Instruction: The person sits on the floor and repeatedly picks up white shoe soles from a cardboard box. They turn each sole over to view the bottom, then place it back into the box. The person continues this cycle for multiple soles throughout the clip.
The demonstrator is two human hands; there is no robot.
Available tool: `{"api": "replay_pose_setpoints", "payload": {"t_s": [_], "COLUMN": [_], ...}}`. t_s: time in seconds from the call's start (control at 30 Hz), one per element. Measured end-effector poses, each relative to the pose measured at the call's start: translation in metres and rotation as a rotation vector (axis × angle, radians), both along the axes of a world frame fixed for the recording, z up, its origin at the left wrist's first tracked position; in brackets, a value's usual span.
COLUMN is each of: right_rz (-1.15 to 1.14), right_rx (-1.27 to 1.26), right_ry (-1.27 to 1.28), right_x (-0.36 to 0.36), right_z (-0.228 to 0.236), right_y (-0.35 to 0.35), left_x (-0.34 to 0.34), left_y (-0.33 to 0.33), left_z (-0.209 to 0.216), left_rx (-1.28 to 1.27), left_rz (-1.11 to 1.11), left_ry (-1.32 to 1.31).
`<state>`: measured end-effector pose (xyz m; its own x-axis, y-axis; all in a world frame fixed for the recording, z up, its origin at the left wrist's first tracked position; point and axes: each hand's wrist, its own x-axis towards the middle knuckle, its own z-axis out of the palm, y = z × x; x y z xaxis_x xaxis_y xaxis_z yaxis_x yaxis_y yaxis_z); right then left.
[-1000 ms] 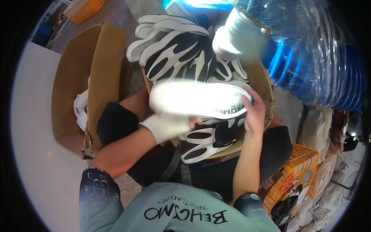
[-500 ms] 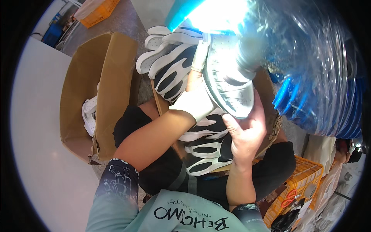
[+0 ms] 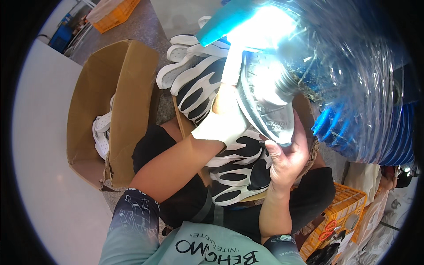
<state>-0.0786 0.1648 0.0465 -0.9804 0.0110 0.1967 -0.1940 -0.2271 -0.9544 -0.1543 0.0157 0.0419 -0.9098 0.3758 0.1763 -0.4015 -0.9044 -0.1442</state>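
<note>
A pale grey-white shoe (image 3: 277,129) is held tilted under a bright light, its toe end towards me. My left hand (image 3: 226,117), in a white fingered covering, is closed along the shoe's left side; glare washes out its fingertips. My right hand (image 3: 289,160), bare, grips the toe end with the thumb on the near edge. Against or just over the shoe sits a ridged, round grey machine part (image 3: 286,86); the exact contact is lost in glare. Beneath my hands lie several white shoes with black-patched soles (image 3: 234,176), and more are stacked beyond my left hand (image 3: 196,95).
A blue lamp hood (image 3: 223,24) hangs above the shoe. Clear plastic sheeting (image 3: 362,84) and a ribbed blue hose (image 3: 353,128) fill the right. An open cardboard box (image 3: 132,106) at left holds white shoes (image 3: 102,132). An orange crate (image 3: 344,203) with red-handled scissors stands at lower right.
Both hands and the shoe have shifted slightly nearer to me and to the right. The lamp and machine part also sit a little lower in view. The grip is unchanged.
</note>
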Motion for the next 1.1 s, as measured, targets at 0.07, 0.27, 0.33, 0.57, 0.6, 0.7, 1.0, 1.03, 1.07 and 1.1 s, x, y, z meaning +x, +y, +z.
{"api": "replay_pose_setpoints", "payload": {"t_s": [0.07,0.27,0.33,0.57,0.6,0.7,1.0,1.03,1.07,1.1], "right_rz": [0.027,-0.078,-0.209,-0.184,-0.2,-0.284,-0.205,-0.224,-0.244,-0.26], "right_rx": [-0.027,0.907,1.138,1.173,1.057,0.793,0.618,0.592,0.561,0.53], "right_ry": [-0.012,-0.158,-0.19,-0.456,-0.496,-0.449,-0.325,-0.293,-0.265,-0.246], "right_x": [-0.006,-0.059,-0.072,-0.091,-0.092,-0.081,-0.025,-0.028,-0.031,-0.031], "right_z": [-0.013,-0.107,-0.155,-0.267,-0.263,-0.216,-0.046,-0.044,-0.044,-0.045], "right_y": [-0.002,0.048,0.076,0.125,0.128,0.135,0.128,0.123,0.117,0.111], "left_x": [-0.004,-0.016,-0.01,-0.006,-0.004,0.001,0.022,0.023,0.026,0.028], "left_y": [-0.012,-0.11,-0.144,-0.103,-0.087,-0.054,-0.014,-0.015,-0.017,-0.019], "left_z": [-0.005,-0.017,-0.021,-0.081,-0.091,-0.108,-0.098,-0.094,-0.091,-0.088], "left_rx": [-0.026,-1.85,-0.552,-0.547,-0.629,-0.839,-1.786,-1.641,-1.6,-1.559], "left_rz": [0.005,1.081,0.945,0.239,0.205,0.06,0.141,0.048,0.026,0.003], "left_ry": [0.021,-0.104,-0.211,-0.198,-0.272,-0.361,0.858,0.873,0.868,0.866]}}
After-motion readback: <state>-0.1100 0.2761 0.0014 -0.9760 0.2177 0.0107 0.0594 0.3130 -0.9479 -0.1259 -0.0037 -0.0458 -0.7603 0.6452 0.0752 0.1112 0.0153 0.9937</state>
